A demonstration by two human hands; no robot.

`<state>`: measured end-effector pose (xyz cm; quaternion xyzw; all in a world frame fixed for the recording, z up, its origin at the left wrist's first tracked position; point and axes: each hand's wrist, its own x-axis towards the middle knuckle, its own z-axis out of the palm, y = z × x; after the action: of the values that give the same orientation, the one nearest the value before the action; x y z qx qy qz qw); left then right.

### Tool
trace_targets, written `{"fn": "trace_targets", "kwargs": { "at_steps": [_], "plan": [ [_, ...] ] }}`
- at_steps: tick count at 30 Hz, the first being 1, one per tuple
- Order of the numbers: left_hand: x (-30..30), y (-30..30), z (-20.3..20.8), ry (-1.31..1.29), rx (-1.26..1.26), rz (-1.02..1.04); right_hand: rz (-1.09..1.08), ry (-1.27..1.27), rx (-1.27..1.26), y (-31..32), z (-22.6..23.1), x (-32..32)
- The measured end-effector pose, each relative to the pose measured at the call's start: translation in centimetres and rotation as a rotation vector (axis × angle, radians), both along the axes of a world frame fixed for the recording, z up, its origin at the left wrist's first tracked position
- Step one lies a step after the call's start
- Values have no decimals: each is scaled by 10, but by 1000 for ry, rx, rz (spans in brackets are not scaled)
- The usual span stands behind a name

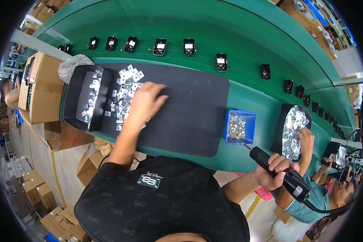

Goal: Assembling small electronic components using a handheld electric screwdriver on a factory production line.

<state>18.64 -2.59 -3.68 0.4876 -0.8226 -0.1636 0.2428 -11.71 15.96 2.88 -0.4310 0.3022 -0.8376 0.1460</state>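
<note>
My right hand (276,171) is wrapped round a black electric screwdriver (297,188), its cord trailing to the right. The screwdriver's bit points at the near edge of a blue bin (253,125) full of small metal screws (236,128). Over the dark grey mat (185,109), my left hand (146,103) has its index finger and thumb stretched out and apart, with nothing seen between them. Beside and partly beneath it lies a loose pile of small silvery plates (127,86) with holes. More plates sit in a black tray (74,101) at the left.
Black devices (160,47) stand spaced along the green conveyor (246,52) at the back. A co-worker (306,201) at the right reaches into a black container (276,137) of silvery pieces. Cardboard boxes (48,92) and a clear plastic bag (74,64) are at the left.
</note>
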Motion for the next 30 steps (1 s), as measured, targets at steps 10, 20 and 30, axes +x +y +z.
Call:
{"fn": "trace_targets", "kwargs": {
  "at_steps": [10, 20, 30],
  "plan": [
    [33, -6, -24, -125, 65, 203, 25, -31, 13, -6, -2, 0],
    [18, -4, -23, -25, 150, -7, -54, -94, -2, 5, -6, -8],
    [1, -6, -39, 163, 379, 174, -89, -115, -7, 18, -5, -27]
  ]
}}
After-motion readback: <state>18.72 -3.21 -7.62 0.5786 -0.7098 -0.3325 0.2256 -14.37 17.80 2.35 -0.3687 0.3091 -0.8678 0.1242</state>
